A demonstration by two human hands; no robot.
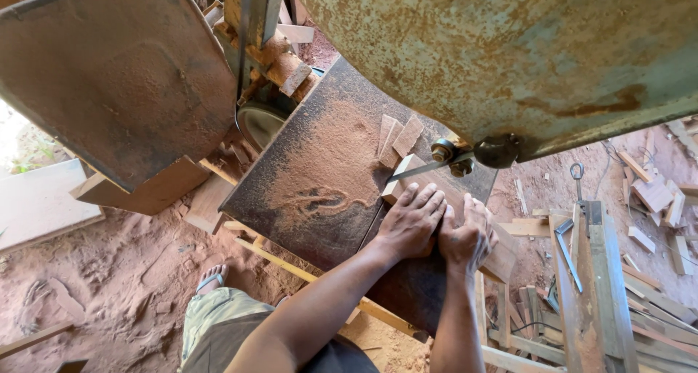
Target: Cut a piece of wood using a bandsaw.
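A pale wooden block [402, 178] lies on the dark metal saw table [305, 177], its far end at the thin saw blade [418, 169]. My left hand [411, 224] lies flat on top of the block with the fingers stretched toward the blade. Right beside it, my right hand [465, 238] presses down on the block with the fingers curled over its edge. The block's near end [503, 260] sticks out past my right hand. A few small cut-off pieces [398, 139] rest on the table just beyond the blade.
Rusty wheel guards hang above at the left [116, 75] and upper right [509, 46]. Red sawdust covers the table and the ground. My sandalled foot [211, 277] stands at the lower left. Scrap wood [654, 198] and a plank holding a metal tool [589, 271] lie to the right.
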